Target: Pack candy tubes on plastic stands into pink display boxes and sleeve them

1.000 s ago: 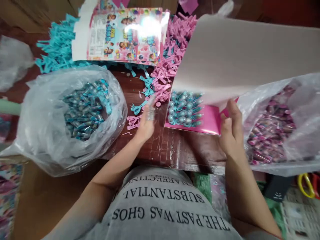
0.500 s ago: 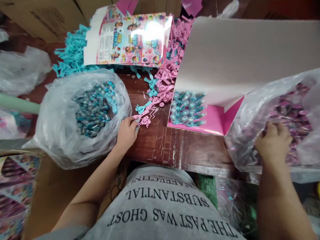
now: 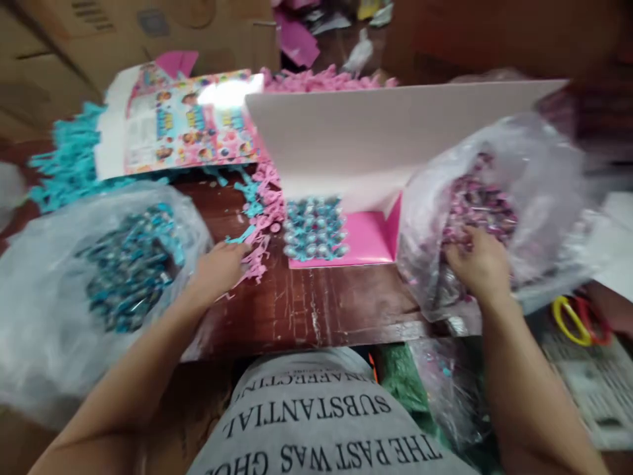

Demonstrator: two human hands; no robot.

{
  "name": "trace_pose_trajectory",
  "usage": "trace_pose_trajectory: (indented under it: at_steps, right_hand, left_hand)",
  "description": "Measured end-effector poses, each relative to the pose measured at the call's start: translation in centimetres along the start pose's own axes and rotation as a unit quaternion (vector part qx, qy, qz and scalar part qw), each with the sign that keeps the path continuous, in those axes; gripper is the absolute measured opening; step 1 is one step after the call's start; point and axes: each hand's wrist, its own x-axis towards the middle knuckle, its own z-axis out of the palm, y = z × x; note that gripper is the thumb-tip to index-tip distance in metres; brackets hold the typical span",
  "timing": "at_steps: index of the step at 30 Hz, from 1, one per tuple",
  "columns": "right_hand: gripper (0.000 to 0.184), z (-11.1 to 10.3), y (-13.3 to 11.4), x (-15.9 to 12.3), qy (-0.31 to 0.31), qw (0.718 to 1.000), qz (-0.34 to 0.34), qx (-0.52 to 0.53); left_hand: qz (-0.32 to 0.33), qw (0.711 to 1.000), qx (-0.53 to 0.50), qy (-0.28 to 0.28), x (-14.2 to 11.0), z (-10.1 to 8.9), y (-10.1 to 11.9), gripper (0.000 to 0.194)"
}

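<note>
My left hand (image 3: 223, 265) is at the near end of a trail of small pink plastic pieces (image 3: 256, 258), beside a clear bag (image 3: 44, 297) of blue-capped clear tubes (image 3: 131, 270). Its fingers are curled and blurred; what they hold is hidden. Inside the mouth of another clear bag (image 3: 539, 191), my right hand (image 3: 477, 260) has its fingers bent among pink-capped tubes (image 3: 482, 204). Between the hands stands an open box with a white raised flap (image 3: 341, 138) and a pink floor (image 3: 368, 231). Rows of blue tubes with clear rounded tops (image 3: 316, 227) fill its left part.
Printed card sheets (image 3: 192, 125) lie on a heap of turquoise plastic pieces (image 3: 74, 155). More pink pieces (image 3: 326, 80) are heaped behind the box flap. Scissors with yellow and red handles (image 3: 571, 320) lie at the right, and cartons (image 3: 212, 33) stand at the back.
The view has swung right, so the box and bags sit further left. My right hand is still in the pink tubes' bag; my left is still by the pink pieces.
</note>
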Motion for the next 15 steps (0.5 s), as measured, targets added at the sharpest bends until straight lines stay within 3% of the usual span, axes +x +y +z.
trace_pose_trajectory:
  at_steps: [5, 10, 13, 15]
  right_hand:
    - [0.059, -3.3, -0.8, -1.4, 0.008, 0.994, 0.051, 0.098]
    - [0.049, -3.1, -1.1, -1.8, 0.077, 0.988, -0.001, 0.132]
    - [0.042, -2.9, -1.4, -1.6, 0.129, 0.978, -0.035, 0.162]
    - [0.036, -3.6, -2.7, -2.1, 0.147, 0.974, -0.031, 0.169]
  left_hand:
    - [0.038, 0.999, 0.033, 0.002, 1.8, 0.8, -1.9, 0.039]
    - [-0.039, 0.999, -0.022, 0.021, 1.5, 0.8, -1.0, 0.035]
    - [-0.088, 0.985, -0.087, 0.12, 0.1, -0.8, -1.4, 0.032]
    - [-0.101, 0.947, -0.209, 0.22, -1.7, -2.0, -1.4, 0.027]
